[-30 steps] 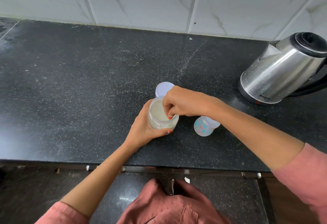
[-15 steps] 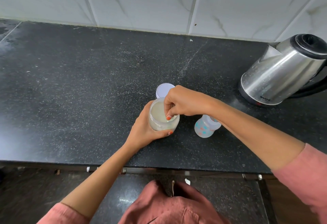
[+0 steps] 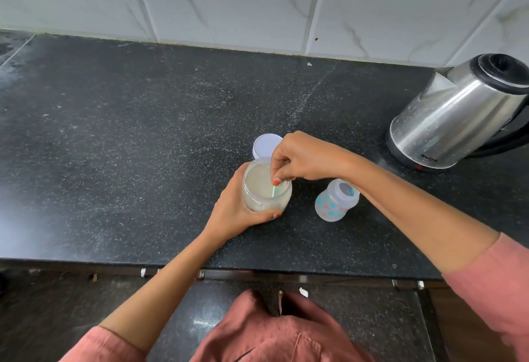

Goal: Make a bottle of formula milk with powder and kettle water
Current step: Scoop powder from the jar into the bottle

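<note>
Scoop (image 3: 275, 190) now raised, steeply upright

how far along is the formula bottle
Done: powder jar is open, its lid set behind it. In hand: left hand steadies the jar while right hand dips a scoop. Left: powder into the open bottle, then water from the kettle.

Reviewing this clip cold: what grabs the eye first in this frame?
At the counter's centre, the left hand grips an open powder jar while the right hand dips a scoop into it. Just right stands an uncapped baby bottle, and a steel kettle gleams at the far right.
</note>
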A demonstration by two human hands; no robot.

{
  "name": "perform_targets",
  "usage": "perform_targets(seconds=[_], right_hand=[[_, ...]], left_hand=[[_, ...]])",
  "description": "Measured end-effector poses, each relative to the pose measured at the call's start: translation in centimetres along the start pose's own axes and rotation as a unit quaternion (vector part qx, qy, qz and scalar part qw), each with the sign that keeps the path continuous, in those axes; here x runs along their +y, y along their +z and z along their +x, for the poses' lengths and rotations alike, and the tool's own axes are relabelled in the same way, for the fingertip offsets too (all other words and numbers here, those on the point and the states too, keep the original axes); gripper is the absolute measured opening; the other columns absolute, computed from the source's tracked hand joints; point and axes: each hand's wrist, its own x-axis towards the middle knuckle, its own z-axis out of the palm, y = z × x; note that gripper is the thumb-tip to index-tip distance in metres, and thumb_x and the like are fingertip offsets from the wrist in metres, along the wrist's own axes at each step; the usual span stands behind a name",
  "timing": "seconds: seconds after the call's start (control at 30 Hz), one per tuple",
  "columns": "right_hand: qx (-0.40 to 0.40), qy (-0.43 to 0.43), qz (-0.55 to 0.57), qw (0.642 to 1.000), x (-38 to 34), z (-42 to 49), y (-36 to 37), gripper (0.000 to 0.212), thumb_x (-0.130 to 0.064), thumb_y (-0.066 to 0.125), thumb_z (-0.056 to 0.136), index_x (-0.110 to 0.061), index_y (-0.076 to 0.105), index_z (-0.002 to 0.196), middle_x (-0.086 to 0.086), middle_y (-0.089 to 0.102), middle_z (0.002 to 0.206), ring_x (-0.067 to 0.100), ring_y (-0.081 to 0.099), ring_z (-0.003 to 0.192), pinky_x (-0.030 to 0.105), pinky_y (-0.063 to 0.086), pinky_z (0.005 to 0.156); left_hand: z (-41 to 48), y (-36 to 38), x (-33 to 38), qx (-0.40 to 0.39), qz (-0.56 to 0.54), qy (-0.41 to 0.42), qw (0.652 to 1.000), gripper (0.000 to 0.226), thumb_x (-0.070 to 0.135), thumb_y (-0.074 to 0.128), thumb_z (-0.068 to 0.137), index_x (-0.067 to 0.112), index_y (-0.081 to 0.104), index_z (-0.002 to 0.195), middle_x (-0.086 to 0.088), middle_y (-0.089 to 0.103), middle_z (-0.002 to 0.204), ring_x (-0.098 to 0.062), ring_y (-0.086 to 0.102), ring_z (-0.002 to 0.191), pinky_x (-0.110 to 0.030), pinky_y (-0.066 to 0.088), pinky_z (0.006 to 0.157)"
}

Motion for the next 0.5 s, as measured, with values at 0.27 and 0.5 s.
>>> perform_targets(seconds=[0.27,0.5], right_hand=[[0.090,0.070,0.100,0.988,1.2,-0.2,0.6,0.013,-0.014,0.071,0.077,-0.004,0.071,0.085,0.002,0.065,0.064,0.000,0.056,0.049,0.007,0.047,0.056],[0.116,0.051,0.092,0.988,0.4,-1.0,1.5,0.009,-0.014,0.072,0.076,-0.006,0.072,0.081,0.009,0.070,0.072,0.005,0.058,0.055,0.010,0.047,0.058]], left_hand=[[0.0,0.0,0.0,0.000,-0.008,0.015,1.000,0.082,0.047,0.078,0.047,0.050,0.036,0.117,0.037,0.048,0.116,0.010,0.046,0.111,-0.008,0.036,0.088],[-0.1,0.1,0.0,-0.001,-0.011,0.007,1.000,0.084,0.046,0.078,0.047,0.049,0.035,0.119,0.030,0.050,0.118,0.009,0.047,0.110,-0.012,0.039,0.088]])
